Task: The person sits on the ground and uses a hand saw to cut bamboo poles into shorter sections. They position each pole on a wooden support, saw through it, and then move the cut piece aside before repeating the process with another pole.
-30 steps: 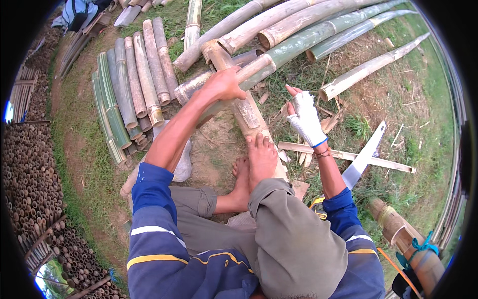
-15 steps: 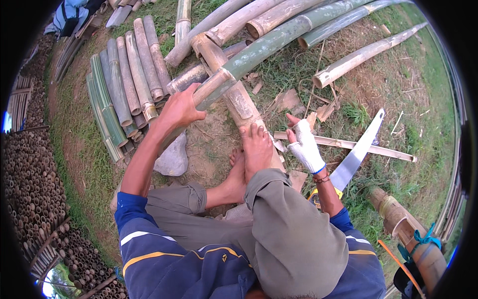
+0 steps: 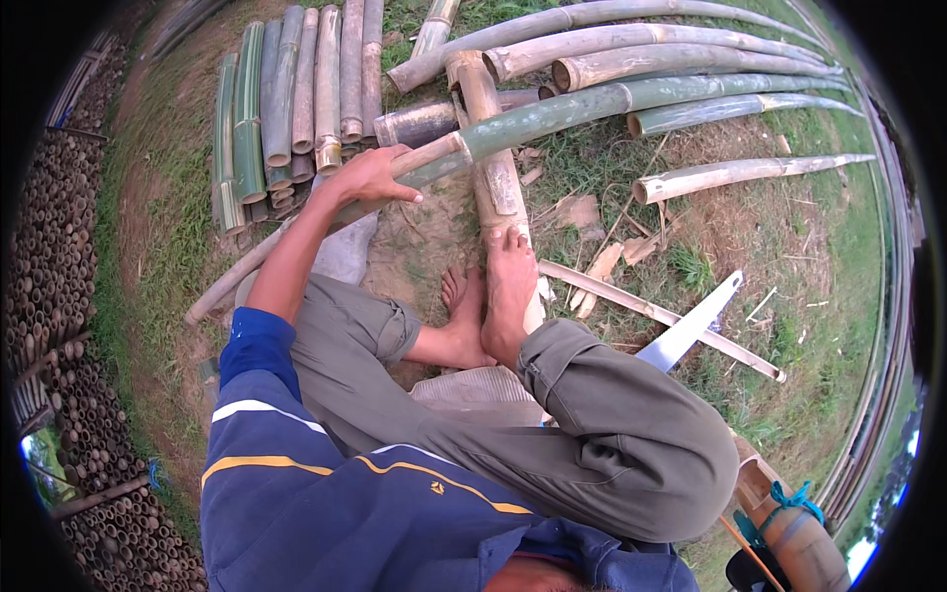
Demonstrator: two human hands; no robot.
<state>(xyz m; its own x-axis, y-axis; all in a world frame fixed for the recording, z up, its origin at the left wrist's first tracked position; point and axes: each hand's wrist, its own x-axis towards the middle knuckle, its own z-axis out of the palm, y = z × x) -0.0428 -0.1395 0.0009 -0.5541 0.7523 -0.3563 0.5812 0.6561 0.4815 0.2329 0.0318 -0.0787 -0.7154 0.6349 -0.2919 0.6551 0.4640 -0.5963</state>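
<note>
One bamboo pole (image 3: 552,117) runs beneath the left fingers (image 3: 389,155).

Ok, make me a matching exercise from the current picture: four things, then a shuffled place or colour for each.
1. saw blade
2. left hand
3. knotted cord
4. bare right foot

A. teal
B. on the log beneath the pole
C. across the split bamboo strip
D. on the long bamboo pole

Pairs: 1-C, 2-D, 3-A, 4-B
</note>
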